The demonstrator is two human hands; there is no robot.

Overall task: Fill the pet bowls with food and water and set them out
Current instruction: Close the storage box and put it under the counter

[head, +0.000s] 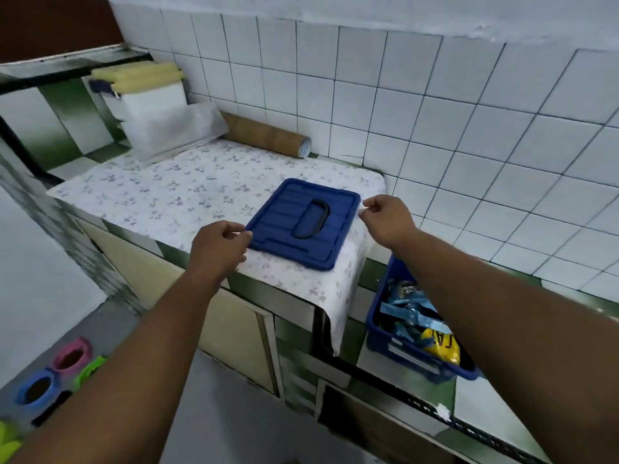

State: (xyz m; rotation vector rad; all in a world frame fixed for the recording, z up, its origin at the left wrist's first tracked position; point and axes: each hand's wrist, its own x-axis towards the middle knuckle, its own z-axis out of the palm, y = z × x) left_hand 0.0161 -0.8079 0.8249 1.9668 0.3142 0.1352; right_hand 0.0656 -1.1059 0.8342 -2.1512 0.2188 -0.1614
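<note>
**A:** What do you have in front of you?

**B:** I see a flat blue plastic lid with a dark oval handle recess, lying on the tabletop, which is covered by a white cloth with small purple flowers. The lid sits near the tabletop's right front corner.

**A:** And the hands?

**B:** My left hand is at the lid's near-left corner, fingers curled in, thumb and fingertips touching the rim. My right hand is at the far-right corner, loosely curled, fingertips just beside the edge. I cannot tell whether it is actually touching the lid.

**A:** Where is the food?

**B:** To the right and lower down, an open blue plastic bin stands on a lower ledge, partly behind my right forearm. It holds crumpled light blue packets and a yellow packet with dark lettering.

**A:** The bowls?

**B:** On the floor at the lower left: a pink round bowl, a blue round bowl nearer to me, and something bright green just beside them. Both bowls look dark inside; I cannot tell what they hold.

**A:** Anything else on the tabletop?

**B:** At the far side, a brown cardboard tube lies against the white tiled wall, with a white box and a grey sheet to its left.
</note>
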